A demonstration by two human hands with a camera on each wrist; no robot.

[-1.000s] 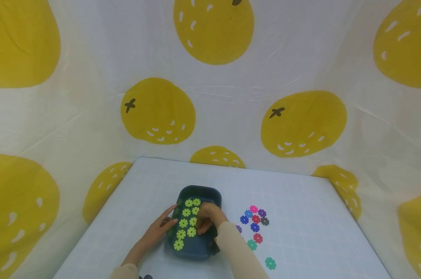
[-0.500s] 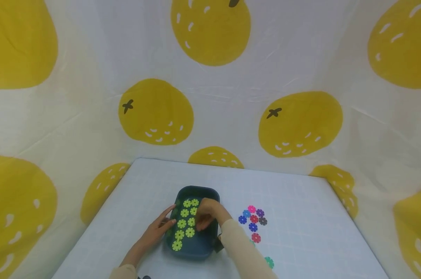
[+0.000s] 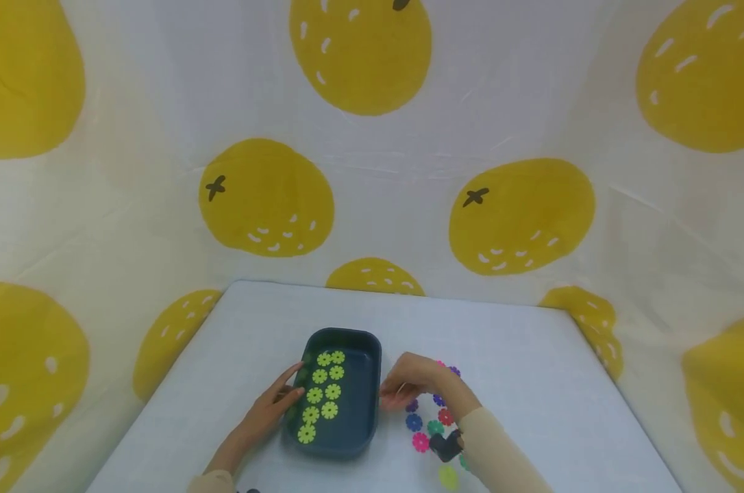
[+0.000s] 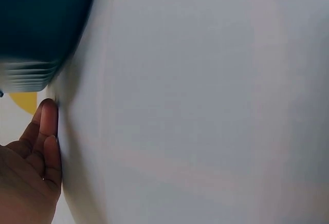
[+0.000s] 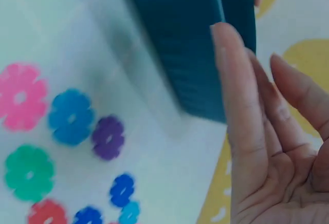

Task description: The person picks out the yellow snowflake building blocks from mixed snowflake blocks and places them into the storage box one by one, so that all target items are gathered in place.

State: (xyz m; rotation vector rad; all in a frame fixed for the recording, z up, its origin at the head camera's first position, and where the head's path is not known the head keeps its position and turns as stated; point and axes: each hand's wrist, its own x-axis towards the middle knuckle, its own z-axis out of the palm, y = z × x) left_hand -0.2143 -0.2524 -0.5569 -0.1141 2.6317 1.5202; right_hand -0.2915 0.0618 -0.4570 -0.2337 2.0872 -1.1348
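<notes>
A dark teal tray (image 3: 355, 411) holds several yellow-green notched flower discs (image 3: 314, 395), laid in two rough columns toward its left side. At the tray's left rim my left hand (image 3: 266, 414) rests with fingers extended; in the left wrist view that hand (image 4: 36, 167) has straight fingers just below the tray's outer wall (image 4: 41, 23). Just off the tray's right side is my right hand (image 3: 412, 380). In the right wrist view, this hand (image 5: 272, 147) shows extended, parted fingers and no disc between them, its foremost fingertip by the tray's wall (image 5: 180, 54).
Loose flower discs lie on the white table right of the tray, among them a pink disc (image 3: 420, 442), a blue disc (image 3: 414, 422) and a green disc (image 3: 435, 428). A yellow-green disc (image 3: 449, 477) lies nearer. A lemon-patterned cloth (image 3: 378, 205) surrounds the table.
My right hand has moved from inside the tray, over the discs, out to the right past its rim. The left hand stays at the left rim. The view has shifted slightly.
</notes>
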